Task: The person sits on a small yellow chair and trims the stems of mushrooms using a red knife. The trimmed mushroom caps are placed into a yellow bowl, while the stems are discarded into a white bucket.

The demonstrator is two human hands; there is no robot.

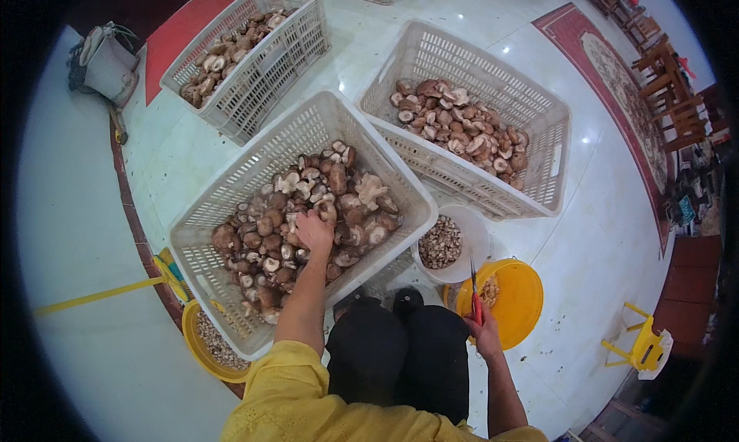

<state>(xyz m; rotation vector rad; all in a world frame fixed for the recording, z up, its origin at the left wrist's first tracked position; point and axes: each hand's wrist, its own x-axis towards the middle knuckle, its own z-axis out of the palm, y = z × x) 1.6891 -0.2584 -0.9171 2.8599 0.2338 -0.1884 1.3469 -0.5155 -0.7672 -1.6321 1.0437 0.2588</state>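
Note:
My left hand reaches into a large plastic crate of brown mushrooms. Its fingertips are among the mushrooms, partly hidden, so a grip on one cannot be made out. Red-handled scissors are in my right hand, blades pointing away from me. They are held over the near left rim of a yellow bucket, which has some pale pieces inside. Beside it stands a whitish bucket holding many small cut mushroom pieces.
Two more crates of mushrooms stand beyond, one at the back left and one at the right. A yellow basin of pieces sits at the left by a broom. A yellow stool stands far right.

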